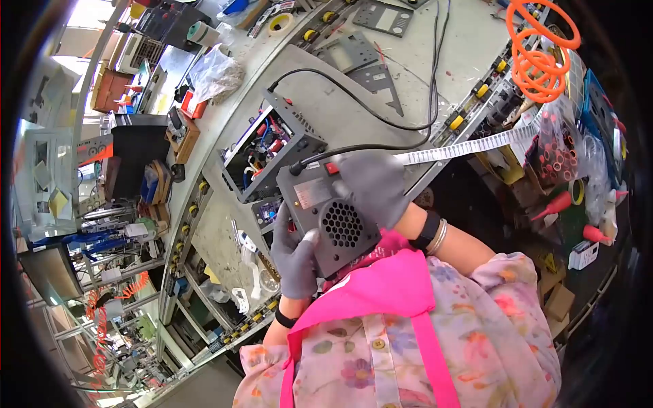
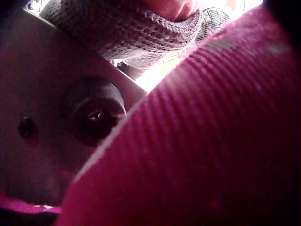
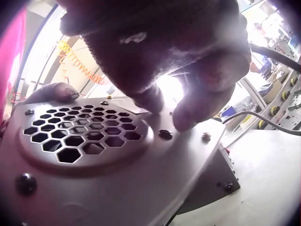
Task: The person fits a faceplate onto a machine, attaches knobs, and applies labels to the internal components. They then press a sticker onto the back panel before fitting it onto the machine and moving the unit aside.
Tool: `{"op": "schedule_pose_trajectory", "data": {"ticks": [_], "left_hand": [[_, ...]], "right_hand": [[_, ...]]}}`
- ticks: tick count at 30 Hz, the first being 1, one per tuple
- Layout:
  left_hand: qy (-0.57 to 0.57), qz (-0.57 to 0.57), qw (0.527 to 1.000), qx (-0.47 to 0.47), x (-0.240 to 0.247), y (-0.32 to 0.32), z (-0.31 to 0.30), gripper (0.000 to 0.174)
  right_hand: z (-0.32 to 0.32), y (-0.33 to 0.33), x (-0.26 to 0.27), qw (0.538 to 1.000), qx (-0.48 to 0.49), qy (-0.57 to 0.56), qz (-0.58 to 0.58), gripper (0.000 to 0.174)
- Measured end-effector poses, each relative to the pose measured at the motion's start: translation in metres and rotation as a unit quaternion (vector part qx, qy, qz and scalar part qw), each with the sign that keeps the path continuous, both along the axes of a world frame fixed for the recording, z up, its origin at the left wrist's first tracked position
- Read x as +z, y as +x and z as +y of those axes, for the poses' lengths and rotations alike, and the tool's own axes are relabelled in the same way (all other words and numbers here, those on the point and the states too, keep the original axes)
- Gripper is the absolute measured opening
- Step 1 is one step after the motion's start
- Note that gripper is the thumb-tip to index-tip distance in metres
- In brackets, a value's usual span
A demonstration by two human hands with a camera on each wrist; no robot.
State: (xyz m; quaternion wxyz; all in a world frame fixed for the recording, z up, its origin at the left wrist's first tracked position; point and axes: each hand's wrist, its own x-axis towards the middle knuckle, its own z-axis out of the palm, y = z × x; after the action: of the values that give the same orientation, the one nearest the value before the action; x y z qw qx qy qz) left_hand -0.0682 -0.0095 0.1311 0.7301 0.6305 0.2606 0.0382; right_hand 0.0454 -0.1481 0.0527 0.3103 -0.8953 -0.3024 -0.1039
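**Gloved hands steady a dark metal box close to a pink apron**

From here I see the dark metal box (image 1: 309,217) just in front of the pink apron (image 1: 374,292), at the near side of the bench (image 1: 320,75), its honeycomb vent (image 1: 342,224) facing up. The left hand (image 1: 294,257), gray-gloved, grips the box's left side, thumb laid over the face and the other fingers bent round the edge.

The right hand (image 1: 374,187), also gloved, is over the far right part of the box, beside the red switch (image 1: 332,168). Its fingers bend down, two tips at the face with a gap between them; whether they pinch anything I cannot tell.

A black cable (image 1: 360,147) meets the box's far end. Just beyond, to the left, sits an open case (image 1: 272,143) full of colored wires. A white printed strip (image 1: 476,144) runs off right from near the right hand, toward an orange coiled hose (image 1: 537,61). Flat dark panels (image 1: 381,85) lie farther back.
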Motion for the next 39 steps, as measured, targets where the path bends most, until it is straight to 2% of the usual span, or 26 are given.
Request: {"op": "schedule_pose_trajectory", "data": {"ticks": [1,4,5,8,9,12,13,14,16,18,20,22,23,27,30,31,34,35,38,39], "left_hand": [[0.003,0.006,1.000,-0.002,0.000,0.001,-0.001,0.070],[0.026,0.018,0.999,-0.010,-0.002,0.005,-0.007,0.069],[0.036,0.021,0.999,-0.014,-0.002,0.008,-0.009,0.069],[0.077,0.081,0.993,-0.043,0.000,0.015,-0.014,0.070],[0.103,0.059,0.992,-0.032,-0.010,0.018,-0.016,0.070],[0.071,0.084,0.994,-0.027,-0.020,0.028,-0.025,0.071],[0.072,0.080,0.993,-0.039,-0.024,0.034,-0.031,0.070],[0.075,0.077,0.993,-0.050,-0.027,0.040,-0.035,0.070],[0.068,0.088,0.992,-0.057,-0.037,0.047,-0.044,0.069],[0.070,0.102,0.987,-0.100,-0.050,0.054,-0.046,0.070],[0.053,0.116,0.978,-0.166,-0.059,0.062,-0.049,0.071],[0.067,0.134,0.974,-0.172,-0.067,0.065,-0.047,0.071],[0.074,0.144,0.972,-0.172,-0.069,0.067,-0.047,0.070],[0.127,0.200,0.935,-0.265,-0.047,0.076,-0.039,0.073],[0.130,0.237,0.922,-0.278,-0.019,0.081,-0.036,0.071],[0.134,0.224,0.927,-0.271,-0.015,0.079,-0.030,0.068],[0.225,0.190,0.914,-0.279,0.014,0.078,-0.034,0.065],[0.234,0.173,0.909,-0.300,0.020,0.078,-0.032,0.064],[0.233,0.136,0.919,-0.288,0.034,0.071,-0.032,0.065],[0.232,0.133,0.920,-0.286,0.042,0.070,-0.036,0.065]], "right_hand": [[-0.002,-0.006,0.002,0.994,0.090,0.037,0.054,0.065],[0.003,-0.036,-0.005,0.987,0.145,0.057,0.043,0.078],[-0.001,-0.038,-0.016,0.979,0.167,0.041,0.112,0.084],[-0.030,-0.029,-0.046,0.971,0.110,-0.117,0.175,0.082],[-0.048,-0.032,-0.057,0.984,0.072,-0.106,0.123,0.078],[-0.120,-0.040,-0.082,0.972,-0.024,0.083,0.221,0.069],[-0.148,-0.045,-0.081,0.961,-0.097,0.147,0.216,0.052],[-0.169,-0.052,-0.092,0.905,-0.168,0.314,0.233,0.039],[-0.229,-0.068,-0.113,0.783,-0.304,0.457,0.292,0.029],[-0.285,-0.089,-0.101,0.572,-0.463,0.587,0.338,0.023],[-0.331,-0.112,-0.126,0.425,-0.593,0.635,0.255,0.017],[-0.359,-0.128,-0.138,0.323,-0.684,0.621,0.208,0.022],[-0.372,-0.136,-0.150,0.308,-0.713,0.596,0.203,0.028],[-0.409,-0.139,-0.170,0.232,-0.652,0.694,0.199,0.046],[-0.437,-0.139,-0.195,0.258,-0.595,0.735,0.198,0.044],[-0.446,-0.137,-0.199,0.236,-0.591,0.747,0.193,0.033],[-0.453,-0.137,-0.196,0.308,-0.672,0.647,0.187,0.018],[-0.453,-0.137,-0.195,0.364,-0.696,0.596,0.165,0.009],[-0.450,-0.156,-0.170,0.383,-0.746,0.536,0.101,0.007],[-0.446,-0.161,-0.146,0.441,-0.748,0.487,0.098,0.008]]}}
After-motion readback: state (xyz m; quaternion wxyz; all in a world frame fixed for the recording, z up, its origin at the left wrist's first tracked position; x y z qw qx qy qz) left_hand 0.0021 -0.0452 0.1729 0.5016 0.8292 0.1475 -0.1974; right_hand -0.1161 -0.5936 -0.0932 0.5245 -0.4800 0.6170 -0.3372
